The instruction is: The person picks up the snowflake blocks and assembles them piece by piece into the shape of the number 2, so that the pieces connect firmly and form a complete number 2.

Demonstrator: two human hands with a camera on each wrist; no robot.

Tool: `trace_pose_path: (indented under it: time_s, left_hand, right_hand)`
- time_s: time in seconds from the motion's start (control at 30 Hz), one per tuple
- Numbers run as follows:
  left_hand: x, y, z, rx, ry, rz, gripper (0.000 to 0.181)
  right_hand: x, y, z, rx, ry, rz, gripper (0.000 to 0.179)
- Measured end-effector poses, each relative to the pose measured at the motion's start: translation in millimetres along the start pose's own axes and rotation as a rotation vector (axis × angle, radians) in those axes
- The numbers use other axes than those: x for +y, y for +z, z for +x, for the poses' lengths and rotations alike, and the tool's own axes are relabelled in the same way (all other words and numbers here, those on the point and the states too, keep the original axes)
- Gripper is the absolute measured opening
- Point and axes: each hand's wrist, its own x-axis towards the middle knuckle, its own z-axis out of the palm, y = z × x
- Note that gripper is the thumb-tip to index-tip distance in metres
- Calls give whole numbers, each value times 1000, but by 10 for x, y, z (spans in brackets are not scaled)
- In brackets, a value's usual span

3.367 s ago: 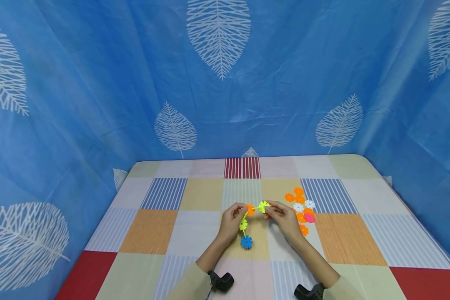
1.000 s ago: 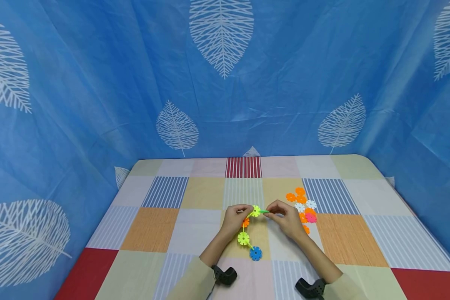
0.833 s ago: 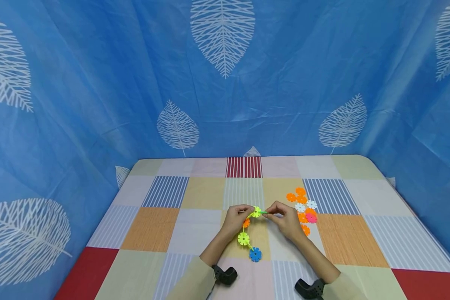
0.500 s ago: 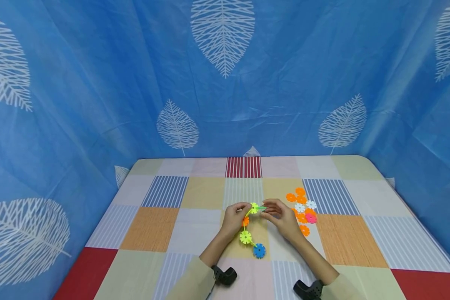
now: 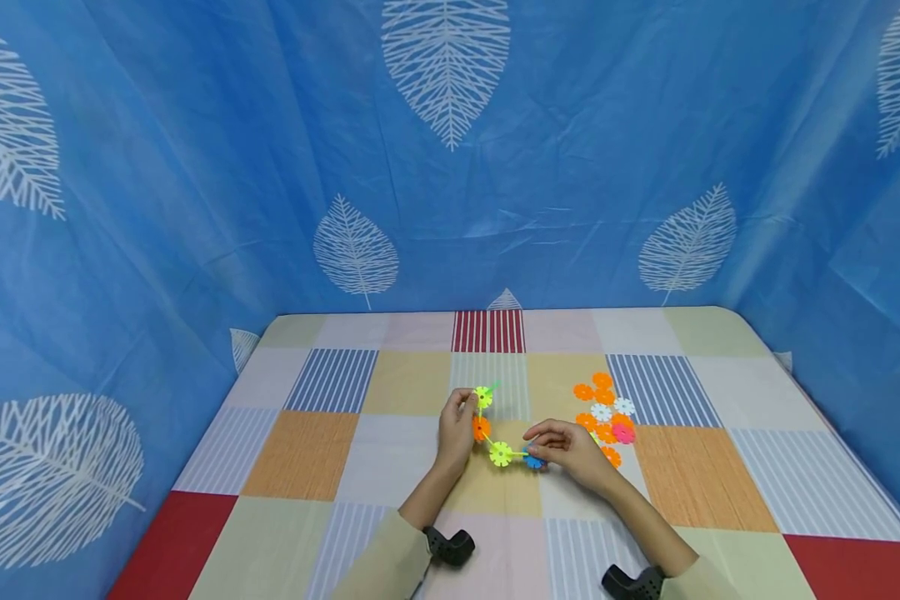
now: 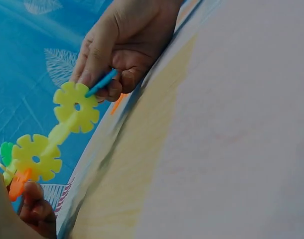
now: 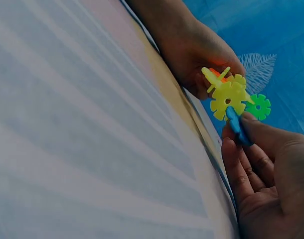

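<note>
Both hands hold a curved chain of slotted, flower-shaped plastic discs above the table. My left hand (image 5: 456,429) grips it by the orange disc (image 5: 481,428) and upper yellow disc (image 5: 483,397). A green disc (image 7: 258,106) sticks out at the far end, nearly edge-on in the head view. At the near end my right hand (image 5: 570,450) pinches the blue disc (image 7: 236,127) between thumb and fingers. Between the hands hangs another yellow disc (image 5: 500,454), joined to its neighbours by thin edge-on yellow pieces. Left fingers partly cover the orange disc in the left wrist view.
Loose discs lie right of the hands: several orange discs (image 5: 602,381), white discs (image 5: 602,412) and a pink disc (image 5: 624,433). A patchwork cloth (image 5: 708,475) covers the table. Blue leaf-print curtains (image 5: 540,167) stand behind and at both sides.
A green disc now sits on the chain's far end, and the right hand has left it. That hand has moved down to pinch the blue disc; the chain has swung, its blue end going right.
</note>
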Motion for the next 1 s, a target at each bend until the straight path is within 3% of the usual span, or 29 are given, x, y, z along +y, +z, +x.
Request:
trace_pose_path:
  time_s: [0.2, 0.3, 0.43, 0.5, 0.67, 0.77, 0.9, 1.0]
  left_hand:
    - [26, -16, -17, -187, -71, -120, 19]
    - [94, -20, -40, -231, -55, -117, 20]
    - [243, -27, -92, -226, -3, -68, 20]
    - [301, -29, -116, -214, 9, -55, 20]
    - [299, -35, -110, -205, 8, -54, 21]
    - [289, -36, -103, -203, -4, -56, 22]
    - [295, -29, -107, -191, -21, -56, 22]
    - [305, -16, -113, -188, -17, -46, 22]
  right_hand:
    - [-63, 41, -6, 43, -19, -82, 21]
    - [-186, 78, -23, 50, -24, -154, 19]
    - [-337, 87, -53, 60, -20, -267, 17]
    - [-320, 23, -59, 103, -31, -336, 16]
    - [-72, -369, -54, 285, -59, -666, 23]
    - [3, -563, -87, 318, -23, -837, 29]
    - [28, -653, -119, 315, -28, -895, 26]
    - [19, -682, -123, 310, -46, -865, 26]
